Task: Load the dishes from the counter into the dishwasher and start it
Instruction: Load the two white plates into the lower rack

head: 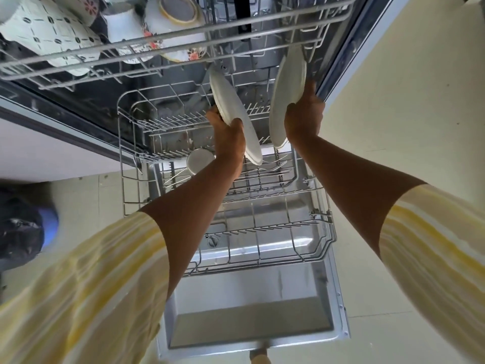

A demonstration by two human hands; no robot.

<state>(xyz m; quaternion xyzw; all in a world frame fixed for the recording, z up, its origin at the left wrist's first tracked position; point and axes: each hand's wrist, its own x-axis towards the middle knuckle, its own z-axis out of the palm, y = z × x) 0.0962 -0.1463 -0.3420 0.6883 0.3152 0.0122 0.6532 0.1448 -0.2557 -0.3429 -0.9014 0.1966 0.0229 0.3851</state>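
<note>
The person is leaning over the pulled-out lower rack (262, 227) of the dishwasher, carrying a white plate in each hand. The left hand (228, 135) is gripping the left plate (231, 101) by its near rim, with the fingers curled round the edge. The right hand (304, 119) is clasping the right plate (288, 85) the same way. Both plates are being held on edge over the far half of the lower rack, slightly tilted and apart from each other. This is probably so each can slide straight down between the upright tines rather than lie flat. Neither seems to be seated in the lower rack yet. A steel cup (199, 160) is sitting in the lower rack's left part. Above the lower rack, the upper rack (183, 35) is carrying patterned cups (181, 11) mouth-down. The dishwasher door (249, 311) is lying open beneath the lower rack's near end. The dishwasher is not yet being started.
</note>
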